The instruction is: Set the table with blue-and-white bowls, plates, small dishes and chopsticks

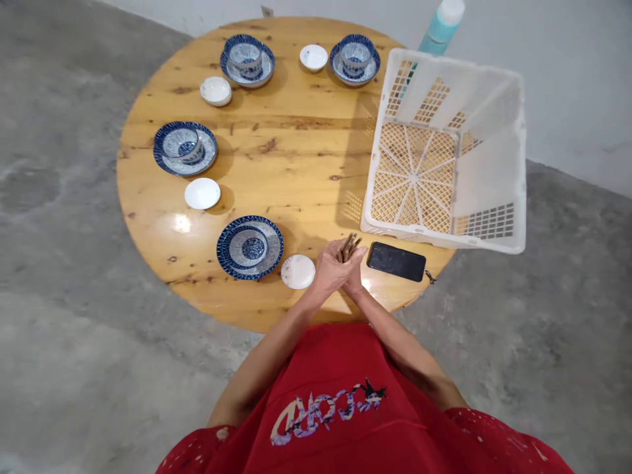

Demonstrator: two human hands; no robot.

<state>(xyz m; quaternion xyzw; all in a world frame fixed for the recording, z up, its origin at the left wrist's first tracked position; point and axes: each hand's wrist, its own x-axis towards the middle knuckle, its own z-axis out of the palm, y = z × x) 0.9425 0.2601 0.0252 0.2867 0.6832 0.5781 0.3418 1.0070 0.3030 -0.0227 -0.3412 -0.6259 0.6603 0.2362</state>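
In front of my body, near the table's front edge, my left hand (328, 268) and my right hand (353, 278) are pressed together, closed around a bundle of brown chopsticks (348, 246). The tips poke out above my fingers; the rest is hidden in my palms. Just left of my hands lies a small white dish (298, 272). Beside it a blue-and-white bowl (254, 247) sits in a matching plate (227, 257). Right of my hands is a black phone (396, 261) with a short strap.
A large white plastic basket (498, 141) stands open on the right of the round wooden table (276, 164), beside a turquoise bottle (439, 29). Along the left and far edge are other bowls in plates (185, 148), with small white dishes (202, 193) between them.
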